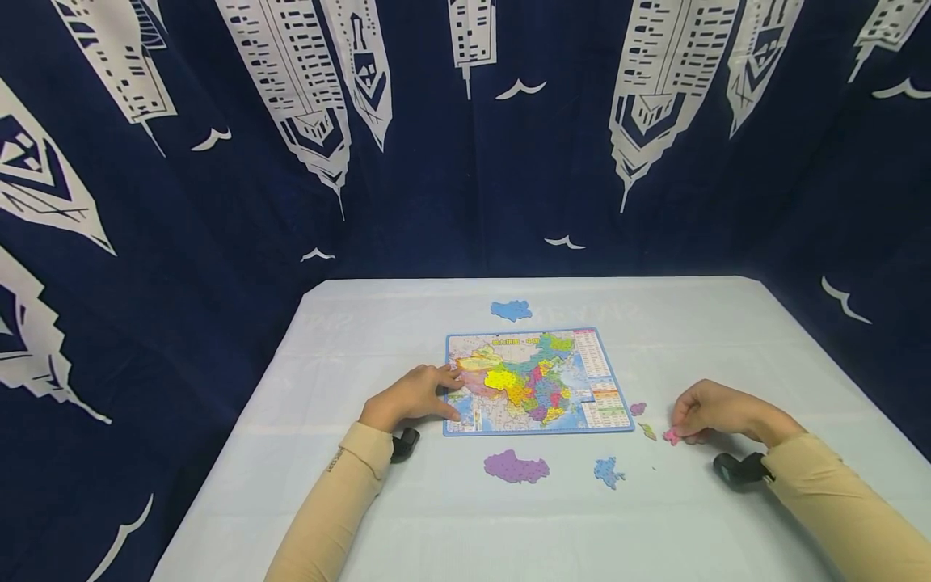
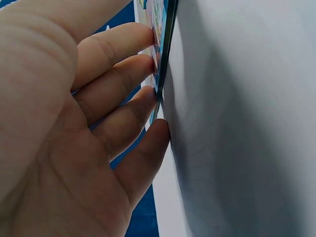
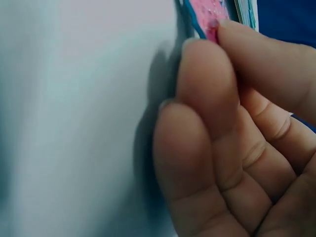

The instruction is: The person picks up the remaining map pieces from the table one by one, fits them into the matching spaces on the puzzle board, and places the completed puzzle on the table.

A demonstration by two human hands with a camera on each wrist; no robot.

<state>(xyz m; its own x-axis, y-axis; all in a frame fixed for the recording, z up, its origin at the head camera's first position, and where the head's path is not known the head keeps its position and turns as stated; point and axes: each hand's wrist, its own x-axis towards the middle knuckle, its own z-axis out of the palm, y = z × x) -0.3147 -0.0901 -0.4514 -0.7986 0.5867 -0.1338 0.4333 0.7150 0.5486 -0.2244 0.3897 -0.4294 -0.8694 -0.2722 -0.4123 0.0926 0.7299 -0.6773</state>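
A map puzzle board point(image 1: 505, 416) with a blue border lies on the table, many coloured pieces set in its map. My left hand point(image 1: 416, 394) rests at its left edge, fingertips and thumb on the board. In the left wrist view the fingers point(image 2: 121, 74) are extended, with the little finger beside the board's edge. To the right of the board, my right hand point(image 1: 716, 411) pinches a small pink puzzle piece point(image 1: 671, 437) between thumb and fingertips, low over the table. The right wrist view shows part of this pink piece point(image 3: 210, 15); the fingers hide the rest.
A small purple piece point(image 1: 638, 409) and a green piece point(image 1: 647, 432) lie between board and right hand. Nearer me are a large purple piece point(image 1: 516, 467) and a blue one point(image 1: 608, 473). Another blue piece point(image 1: 511, 310) lies beyond the board. A dark patterned curtain point(image 1: 465, 178) hangs behind the table.
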